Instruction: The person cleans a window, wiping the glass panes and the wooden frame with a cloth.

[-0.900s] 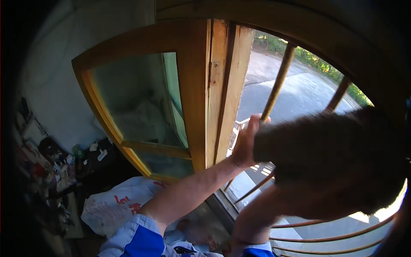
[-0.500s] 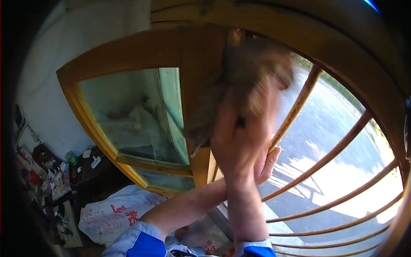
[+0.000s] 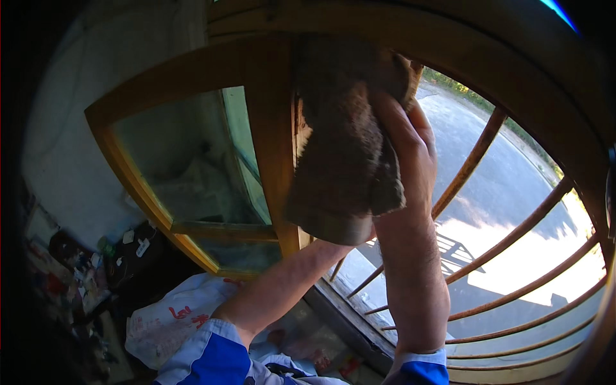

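Observation:
A thick brown cloth (image 3: 343, 154) hangs from my right hand (image 3: 410, 135) at the upper part of the wooden window frame. The right fingers are closed around the cloth's upper right side, with some of them hidden by its folds. My left forearm (image 3: 292, 273) reaches up from the lower left and passes behind the cloth's lower edge. The left hand itself is covered by the cloth, so its fingers do not show. Just left of the cloth stands the open wooden casement (image 3: 273, 147) with its glass pane (image 3: 192, 163).
Rusty metal bars (image 3: 471, 160) cross the window opening on the right, with sunlit ground outside. A white plastic bag with red print (image 3: 173, 317) lies at the lower left. Beyond it, a dark table (image 3: 131, 269) carries small clutter.
My right hand has shifted up and to the right, and the cloth now hangs lower in front. The left hand, partly visible before near a bar, is now hidden behind the cloth.

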Tool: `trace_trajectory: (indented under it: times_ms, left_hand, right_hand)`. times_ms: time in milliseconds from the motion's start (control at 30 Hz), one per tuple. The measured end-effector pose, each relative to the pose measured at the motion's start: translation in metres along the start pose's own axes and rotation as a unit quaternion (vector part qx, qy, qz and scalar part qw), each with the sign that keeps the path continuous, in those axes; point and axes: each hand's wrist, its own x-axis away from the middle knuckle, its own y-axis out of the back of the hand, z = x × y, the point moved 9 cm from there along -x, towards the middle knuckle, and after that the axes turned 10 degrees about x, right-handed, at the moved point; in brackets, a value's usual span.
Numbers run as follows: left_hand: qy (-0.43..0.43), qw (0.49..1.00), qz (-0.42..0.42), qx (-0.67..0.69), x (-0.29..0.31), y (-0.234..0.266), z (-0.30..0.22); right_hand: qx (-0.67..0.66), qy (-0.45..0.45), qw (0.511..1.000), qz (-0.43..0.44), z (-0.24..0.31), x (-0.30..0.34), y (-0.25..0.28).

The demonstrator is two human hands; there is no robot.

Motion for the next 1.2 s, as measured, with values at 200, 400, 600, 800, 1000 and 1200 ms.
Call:
trace_trajectory:
  times_ms: [200,400,600,800,1000,1200]
  left_hand:
    - [-0.401,0.32,0.187,-0.838,0.045,-0.076,0.043]
    - [-0.463,0.136,0.167,-0.86,0.033,-0.073,0.045]
    - [-0.47,0.133,0.155,-0.859,0.041,-0.079,0.045]
    - [-0.475,0.121,0.182,-0.853,0.029,-0.072,0.058]
    - [-0.483,0.103,0.157,-0.855,0.034,-0.076,0.049]
    - [-0.476,0.134,0.14,-0.858,0.038,-0.076,0.04]
  right_hand:
    - [-0.017,0.0,0.999,-0.029,-0.01,0.054,0.03]
    - [-0.022,0.011,0.997,-0.078,-0.014,0.159,0.081]
    - [-0.042,0.027,0.989,-0.137,-0.002,0.248,0.174]
    - [-0.04,0.042,0.979,-0.197,0.024,0.304,0.273]
    - [-0.051,0.049,0.965,-0.254,0.041,0.397,0.39]
    - [-0.041,0.076,0.946,-0.312,0.056,0.406,0.382]
